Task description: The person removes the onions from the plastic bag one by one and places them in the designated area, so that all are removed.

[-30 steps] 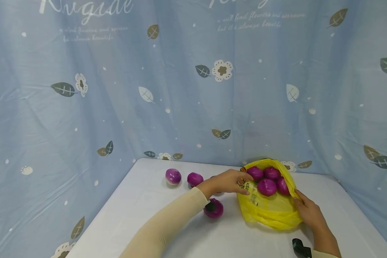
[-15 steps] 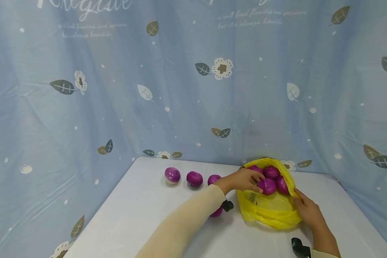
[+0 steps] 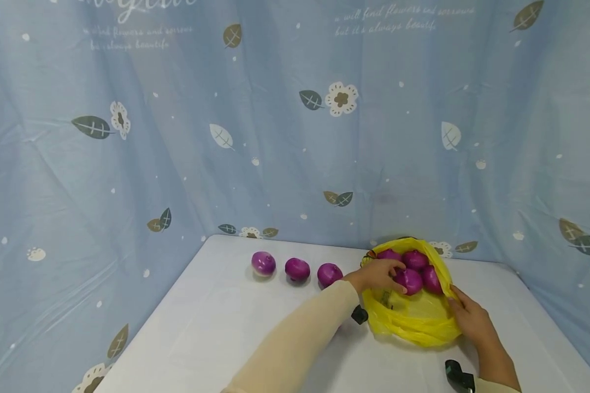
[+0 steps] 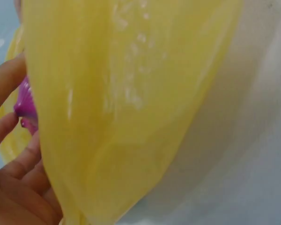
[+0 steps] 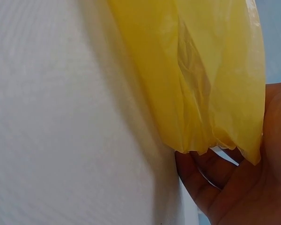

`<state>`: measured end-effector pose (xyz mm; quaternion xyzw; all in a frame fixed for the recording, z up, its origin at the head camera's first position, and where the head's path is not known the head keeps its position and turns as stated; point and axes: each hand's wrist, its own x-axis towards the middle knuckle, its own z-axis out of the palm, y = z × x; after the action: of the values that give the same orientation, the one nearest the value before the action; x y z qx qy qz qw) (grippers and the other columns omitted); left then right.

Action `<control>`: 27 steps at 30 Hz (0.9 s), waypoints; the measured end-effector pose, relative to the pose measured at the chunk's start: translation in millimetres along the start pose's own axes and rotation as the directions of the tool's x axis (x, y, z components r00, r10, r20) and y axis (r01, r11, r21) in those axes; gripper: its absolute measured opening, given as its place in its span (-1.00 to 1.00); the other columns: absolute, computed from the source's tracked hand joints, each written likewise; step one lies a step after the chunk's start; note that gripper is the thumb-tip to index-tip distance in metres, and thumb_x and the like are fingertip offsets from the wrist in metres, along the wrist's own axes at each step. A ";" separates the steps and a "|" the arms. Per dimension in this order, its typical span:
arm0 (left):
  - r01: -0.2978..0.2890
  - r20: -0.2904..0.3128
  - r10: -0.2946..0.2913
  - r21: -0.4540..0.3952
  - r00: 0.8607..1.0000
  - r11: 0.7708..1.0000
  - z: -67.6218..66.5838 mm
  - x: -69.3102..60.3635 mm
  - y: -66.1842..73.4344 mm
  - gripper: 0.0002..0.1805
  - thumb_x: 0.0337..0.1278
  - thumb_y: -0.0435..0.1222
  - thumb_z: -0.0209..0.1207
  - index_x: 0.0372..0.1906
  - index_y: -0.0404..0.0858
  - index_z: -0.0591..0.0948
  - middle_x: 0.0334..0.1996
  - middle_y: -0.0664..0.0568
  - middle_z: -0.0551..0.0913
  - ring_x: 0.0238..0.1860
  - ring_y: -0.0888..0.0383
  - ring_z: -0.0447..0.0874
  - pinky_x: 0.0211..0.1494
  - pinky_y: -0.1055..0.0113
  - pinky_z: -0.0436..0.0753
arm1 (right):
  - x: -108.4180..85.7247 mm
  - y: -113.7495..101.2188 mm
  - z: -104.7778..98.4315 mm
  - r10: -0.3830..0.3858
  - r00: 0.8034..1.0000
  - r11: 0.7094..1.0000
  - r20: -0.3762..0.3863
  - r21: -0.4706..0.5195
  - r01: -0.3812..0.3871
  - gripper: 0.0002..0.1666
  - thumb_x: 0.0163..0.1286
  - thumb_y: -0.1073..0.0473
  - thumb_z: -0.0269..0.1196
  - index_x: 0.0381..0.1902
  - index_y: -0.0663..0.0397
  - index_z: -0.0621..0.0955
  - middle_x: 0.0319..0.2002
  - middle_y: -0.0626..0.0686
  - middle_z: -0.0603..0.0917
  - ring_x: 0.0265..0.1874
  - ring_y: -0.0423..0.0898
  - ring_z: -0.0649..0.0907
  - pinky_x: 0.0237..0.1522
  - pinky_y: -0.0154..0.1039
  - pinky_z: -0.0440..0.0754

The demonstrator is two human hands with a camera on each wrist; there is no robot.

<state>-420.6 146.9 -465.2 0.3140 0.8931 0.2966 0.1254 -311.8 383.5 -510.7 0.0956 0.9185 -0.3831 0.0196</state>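
three loose red onions [image 3: 297,270] sit left of the left hand [image 3: 378,274], its fingers curled on the nearest bagged red onion [image 3: 411,281]; probably firm, light, not fragile, slick-skinned, so hold it round the fattest part, not the tip. yellow plastic bag [image 3: 415,332] lies under and right of that grip, looks thin, limp, tearable; right hand [image 3: 474,321] grips its right edge, best held as a gathered fold.

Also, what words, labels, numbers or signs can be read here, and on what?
Right side of the curtain: "u will find flowers and sorrows"
Beneath it: "but it's always beautif...", ending unclear
Left side: "flowers and sorrows", "always beautif...", rest blurred
Top left, curtain: large script, cut off, unreadable
Yellow bag: print too small to read
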 end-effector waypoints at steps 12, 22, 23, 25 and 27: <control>0.008 -0.079 -0.008 0.000 0.997 1.000 28.3 9.2 -5.5 -0.23 -0.04 0.04 0.42 0.34 0.08 0.43 0.17 0.30 0.50 0.15 0.31 0.45 0.19 0.35 0.46 | 4.1 4.8 -0.3 -0.001 1.000 1.000 0.005 -0.007 0.001 -0.17 0.56 -0.26 -0.32 0.52 0.18 -0.08 0.40 0.51 0.00 0.32 0.54 0.02 0.21 0.46 -0.01; 0.032 -0.154 -0.034 -0.016 0.988 0.999 40.3 10.9 2.5 -0.22 -0.07 0.05 0.44 0.33 0.09 0.43 0.16 0.25 0.49 0.14 0.27 0.45 0.14 0.35 0.51 | 4.5 2.4 -0.2 -0.008 1.000 1.000 -0.006 -0.006 0.008 -0.17 0.56 -0.26 -0.31 0.52 0.18 -0.07 0.39 0.52 0.00 0.32 0.53 0.03 0.22 0.46 0.00; 0.036 -0.156 -0.035 0.004 0.987 0.999 41.1 10.9 3.3 -0.23 -0.08 0.06 0.44 0.32 0.10 0.44 0.16 0.23 0.48 0.14 0.27 0.44 0.14 0.35 0.50 | 4.3 2.7 -0.3 -0.011 1.000 1.000 -0.005 -0.011 0.011 -0.17 0.56 -0.26 -0.31 0.52 0.18 -0.07 0.39 0.52 0.00 0.32 0.54 0.03 0.22 0.46 0.00; 0.048 -0.160 -0.041 0.044 0.986 0.998 43.3 10.8 4.5 -0.24 -0.08 0.06 0.44 0.32 0.14 0.45 0.15 0.21 0.47 0.12 0.27 0.43 0.14 0.35 0.50 | 4.1 2.3 0.0 -0.009 1.000 1.000 -0.003 -0.016 0.008 -0.18 0.57 -0.25 -0.32 0.52 0.19 -0.07 0.39 0.52 0.01 0.32 0.54 0.03 0.22 0.45 0.00; 0.057 -0.162 -0.043 0.079 0.986 0.995 45.5 10.8 6.0 -0.24 -0.10 0.05 0.45 0.31 0.17 0.46 0.13 0.19 0.45 0.10 0.27 0.43 0.13 0.36 0.50 | 3.7 1.5 0.3 -0.006 1.000 1.000 0.003 -0.017 0.006 -0.18 0.57 -0.24 -0.32 0.52 0.20 -0.06 0.39 0.52 0.00 0.32 0.53 0.02 0.22 0.45 0.00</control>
<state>-407.3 178.0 -498.1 0.2716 0.9195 0.2802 0.0476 -315.2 384.9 -512.3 0.0920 0.9221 -0.3754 0.0206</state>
